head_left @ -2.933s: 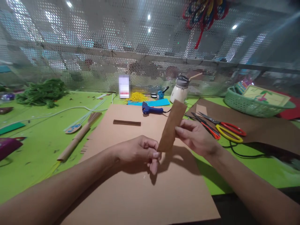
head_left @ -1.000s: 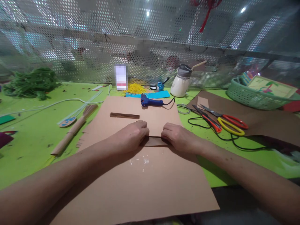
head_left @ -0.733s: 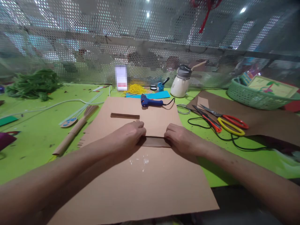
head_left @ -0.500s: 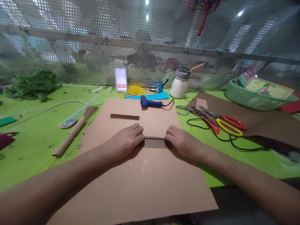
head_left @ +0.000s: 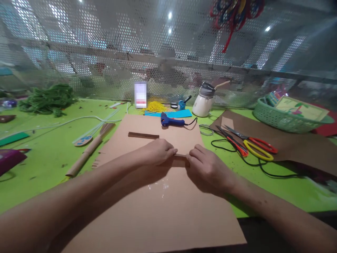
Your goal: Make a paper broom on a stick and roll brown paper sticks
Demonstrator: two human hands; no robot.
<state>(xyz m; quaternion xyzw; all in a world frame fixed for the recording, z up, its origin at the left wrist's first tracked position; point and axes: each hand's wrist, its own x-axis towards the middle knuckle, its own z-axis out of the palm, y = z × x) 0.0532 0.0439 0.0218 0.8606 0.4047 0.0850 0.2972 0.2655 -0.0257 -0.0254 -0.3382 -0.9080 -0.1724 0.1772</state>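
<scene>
A narrow brown cardboard strip (head_left: pixel 180 157) spans the small gap between my hands, just above the large tan cardboard sheet (head_left: pixel 163 218). My left hand (head_left: pixel 159 151) pinches its left end between thumb and fingers. At the other end, my right hand (head_left: pixel 204 164) is closed with curled fingers on the strip. Most of the strip's ends are hidden under the fingers. Beyond my left hand, a small stack of dark brown strips (head_left: pixel 143 135) lies on the sheet. A blue glue gun (head_left: pixel 172 121) rests near the sheet's far edge.
To the right lie scissors (head_left: pixel 259 146) with red and yellow handles, a second pair (head_left: pixel 238 144), a black cord and brown paper (head_left: pixel 295 140). A white jar (head_left: pixel 204 103) and green basket (head_left: pixel 292 117) stand behind. A rolled paper tube (head_left: pixel 85 154) lies left.
My left hand has moved right, closer to my right hand. The strip between them now shows as a shorter, lighter band. The whole view has tilted slightly upward.
</scene>
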